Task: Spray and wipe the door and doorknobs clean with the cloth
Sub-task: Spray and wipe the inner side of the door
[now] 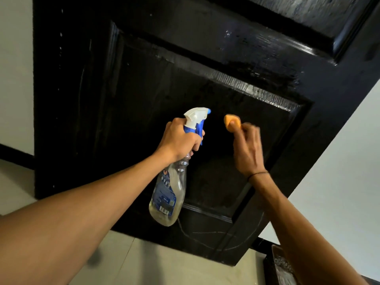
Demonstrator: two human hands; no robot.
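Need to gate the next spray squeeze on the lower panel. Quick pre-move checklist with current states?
1. Left hand grips the spray bottle at the neck: ok.
2. Nozzle faces the black door: ok.
3. Liquid left in the bottle: not ok, it looks nearly empty.
4. Right hand holds the orange cloth: ok, pinched at the fingertips.
5. Cloth out of the spray path: cannot tell, it sits close beside the nozzle.
6. Doorknobs in view: not ok, none visible.
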